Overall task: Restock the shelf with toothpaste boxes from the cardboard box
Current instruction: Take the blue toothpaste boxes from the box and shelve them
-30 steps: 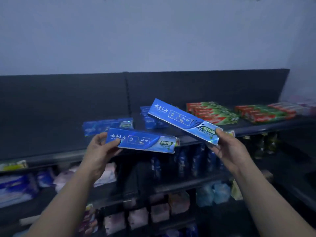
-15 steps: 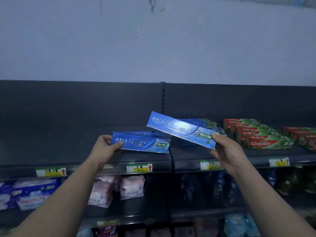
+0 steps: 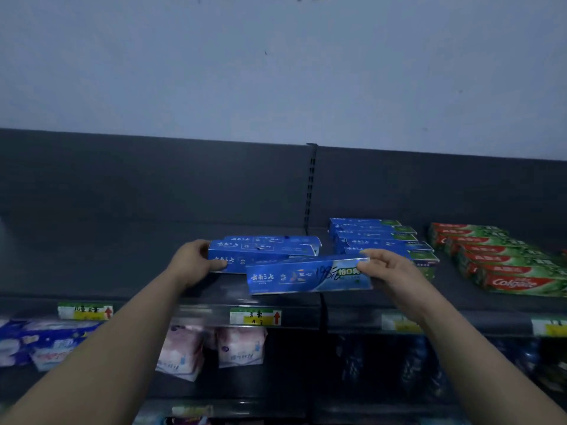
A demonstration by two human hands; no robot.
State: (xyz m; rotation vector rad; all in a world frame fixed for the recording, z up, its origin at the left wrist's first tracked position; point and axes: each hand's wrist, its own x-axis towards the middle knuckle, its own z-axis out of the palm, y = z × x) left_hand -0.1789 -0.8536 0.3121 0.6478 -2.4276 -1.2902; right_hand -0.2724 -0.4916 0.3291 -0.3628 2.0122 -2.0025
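My left hand (image 3: 196,263) grips the left end of a blue toothpaste box (image 3: 233,262) that lies at the front of a short row of blue boxes (image 3: 273,242) on the dark top shelf (image 3: 92,271). My right hand (image 3: 389,273) pinches the right end of a second blue toothpaste box (image 3: 306,277), held level just above the shelf's front, overlapping the first box. A stack of the same blue boxes (image 3: 368,233) sits behind my right hand. The cardboard box is out of view.
Red and green Colgate boxes (image 3: 503,259) fill the shelf's right part. Price labels (image 3: 255,316) line the shelf edge. Soft pink and blue packs (image 3: 184,351) sit on the shelf below. A slotted upright (image 3: 310,185) divides the dark back panel.
Both hands moved forward and down to the shelf. The left box now lies with the row on the shelf. The right box came down from its tilt to nearly level at the shelf front.
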